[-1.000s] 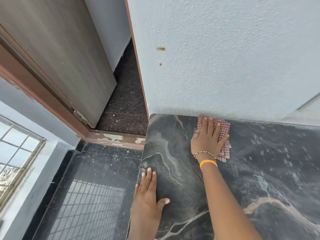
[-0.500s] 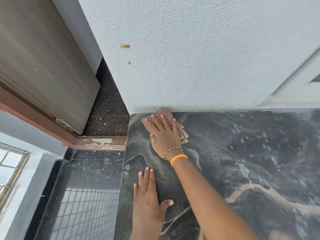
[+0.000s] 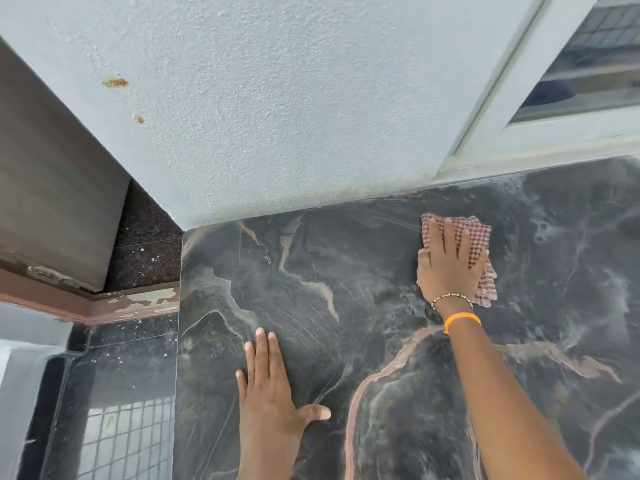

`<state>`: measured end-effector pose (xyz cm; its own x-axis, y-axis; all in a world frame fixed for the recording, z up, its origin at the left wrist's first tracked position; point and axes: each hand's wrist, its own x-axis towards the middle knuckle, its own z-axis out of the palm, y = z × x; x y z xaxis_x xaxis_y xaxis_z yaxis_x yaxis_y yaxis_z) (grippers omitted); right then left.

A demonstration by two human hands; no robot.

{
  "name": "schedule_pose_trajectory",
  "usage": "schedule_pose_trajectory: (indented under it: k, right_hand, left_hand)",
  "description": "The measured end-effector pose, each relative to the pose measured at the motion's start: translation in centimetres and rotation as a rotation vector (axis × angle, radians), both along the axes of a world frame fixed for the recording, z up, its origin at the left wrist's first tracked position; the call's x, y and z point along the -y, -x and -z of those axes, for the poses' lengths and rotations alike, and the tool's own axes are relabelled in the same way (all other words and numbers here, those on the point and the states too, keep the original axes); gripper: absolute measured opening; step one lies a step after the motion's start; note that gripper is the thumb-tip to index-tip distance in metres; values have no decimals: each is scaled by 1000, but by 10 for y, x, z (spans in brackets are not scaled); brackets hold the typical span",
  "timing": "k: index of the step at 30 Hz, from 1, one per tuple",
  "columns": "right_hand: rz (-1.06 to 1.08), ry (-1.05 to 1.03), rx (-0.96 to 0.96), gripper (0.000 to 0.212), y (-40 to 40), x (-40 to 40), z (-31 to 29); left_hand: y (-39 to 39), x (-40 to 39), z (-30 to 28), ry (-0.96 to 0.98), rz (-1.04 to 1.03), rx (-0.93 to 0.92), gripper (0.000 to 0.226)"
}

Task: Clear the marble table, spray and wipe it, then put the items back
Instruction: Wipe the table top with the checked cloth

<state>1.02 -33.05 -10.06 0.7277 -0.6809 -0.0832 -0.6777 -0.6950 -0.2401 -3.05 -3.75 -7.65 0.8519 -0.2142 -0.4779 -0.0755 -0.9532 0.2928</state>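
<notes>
Pressing flat with straight fingers, the right hand (image 3: pixel 448 268) lies on the checked cloth (image 3: pixel 479 237). Its long side runs from the wall toward the person. The left hand (image 3: pixel 268 386) rests open on the desk (image 3: pixel 346 271), well apart from the cloth.

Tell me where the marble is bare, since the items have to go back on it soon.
Bare marble table lies between the left hand and the cloth, along the wall to the left corner, and right of the right hand. Only the hands and cloth occupy it.
</notes>
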Motion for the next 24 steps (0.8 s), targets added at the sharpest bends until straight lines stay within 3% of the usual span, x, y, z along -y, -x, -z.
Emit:
schedule_pose_trajectory:
  k: [3, 9, 13, 16, 21, 24]
  right_hand:
    - [-171, 19, 16, 59, 0, -63, -1]
    - [-756, -64, 72, 61, 11, -203, -5]
    - [-920, -41, 42, 58, 51, -191, -2]
    - [-793, 38, 26, 57, 74, -138, -1]
    - [-299, 60, -64, 55, 103, -29, -2]
    - [-53, 15, -69, 56, 132, -5, -5]
  left_hand:
    - [2, -1, -1, 18, -8, 39, 132]
    - [34, -10, -10, 86, -106, 96, 128]
    - [63, -23, -12, 69, -77, 41, 127]
    - [74, -21, -14, 52, 53, -14, 124]
    - [75, -18, -13, 28, 143, -90, 130]
    - [77, -23, -14, 44, 154, -69, 129]
